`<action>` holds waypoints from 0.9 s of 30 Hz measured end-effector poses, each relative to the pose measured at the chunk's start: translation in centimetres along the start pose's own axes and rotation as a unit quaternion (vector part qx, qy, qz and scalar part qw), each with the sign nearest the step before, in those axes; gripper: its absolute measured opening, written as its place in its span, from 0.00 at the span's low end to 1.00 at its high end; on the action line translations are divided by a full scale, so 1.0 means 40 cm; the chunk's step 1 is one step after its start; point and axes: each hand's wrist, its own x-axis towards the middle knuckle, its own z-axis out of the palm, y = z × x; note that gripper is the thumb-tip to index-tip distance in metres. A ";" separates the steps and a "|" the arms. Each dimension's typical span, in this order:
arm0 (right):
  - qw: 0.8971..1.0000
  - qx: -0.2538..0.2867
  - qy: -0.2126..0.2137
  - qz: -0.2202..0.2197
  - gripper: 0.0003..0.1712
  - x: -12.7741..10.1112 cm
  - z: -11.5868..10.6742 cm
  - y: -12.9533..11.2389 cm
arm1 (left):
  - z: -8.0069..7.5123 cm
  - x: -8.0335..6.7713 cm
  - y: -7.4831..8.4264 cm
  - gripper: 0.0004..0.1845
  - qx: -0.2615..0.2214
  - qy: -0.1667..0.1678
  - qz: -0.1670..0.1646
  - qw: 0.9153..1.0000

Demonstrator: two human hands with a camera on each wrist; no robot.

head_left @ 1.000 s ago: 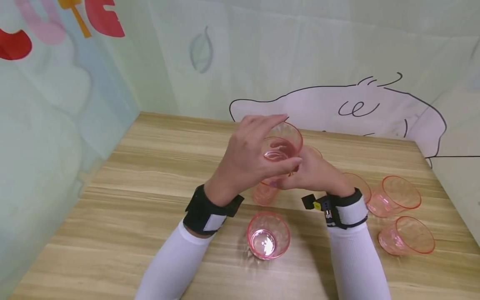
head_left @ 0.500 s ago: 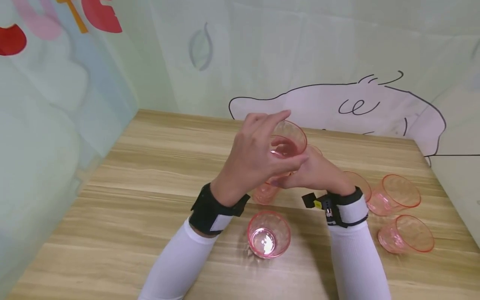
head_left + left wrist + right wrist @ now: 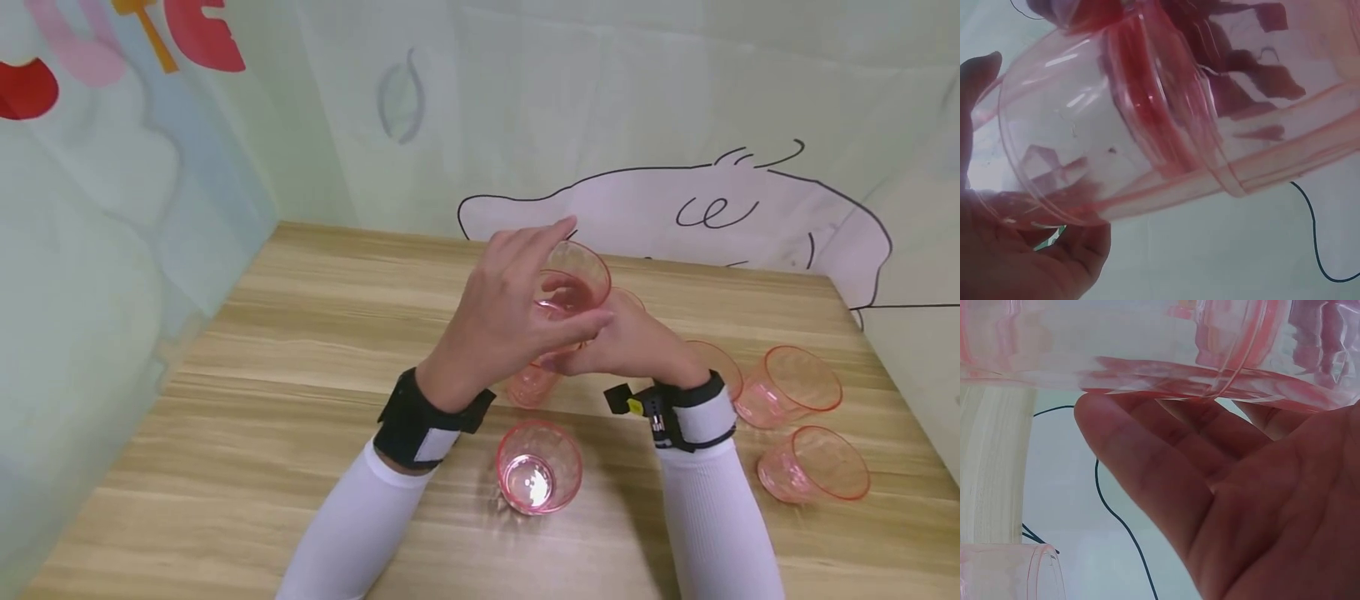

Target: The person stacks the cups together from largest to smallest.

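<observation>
Left hand (image 3: 504, 321) grips the rim of nested pink cups (image 3: 576, 283), held above table (image 3: 300, 333) centre; right hand (image 3: 626, 343) cradles them from below, fingers loosely curved. One cup (image 3: 538, 467) stands at 6 o'clock, two tipped cups (image 3: 795, 387) at 4. Cartoon-printed cloth walls (image 3: 637, 108) enclose the wood-grain table.

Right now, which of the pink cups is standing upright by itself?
The pink cup nearest the person, between the two wrists, mouth up. The loose cups on the right lie tipped over.

Head view high over table (image 3: 300, 333); both wrist views close under stacked cups (image 3: 573, 287).
</observation>
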 end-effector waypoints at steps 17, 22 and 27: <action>1.000 -0.008 0.002 -0.010 0.42 -0.002 -0.002 -0.001 | -0.057 -0.025 0.016 0.39 -0.050 -0.036 -0.032 0.998; 1.000 -0.002 -0.005 0.002 0.42 -0.004 -0.004 -0.002 | -0.066 -0.028 0.009 0.41 -0.045 -0.047 -0.036 0.997; 1.000 0.003 -0.005 0.008 0.43 -0.003 -0.004 -0.002 | -0.069 -0.029 0.006 0.41 -0.040 -0.049 -0.033 0.997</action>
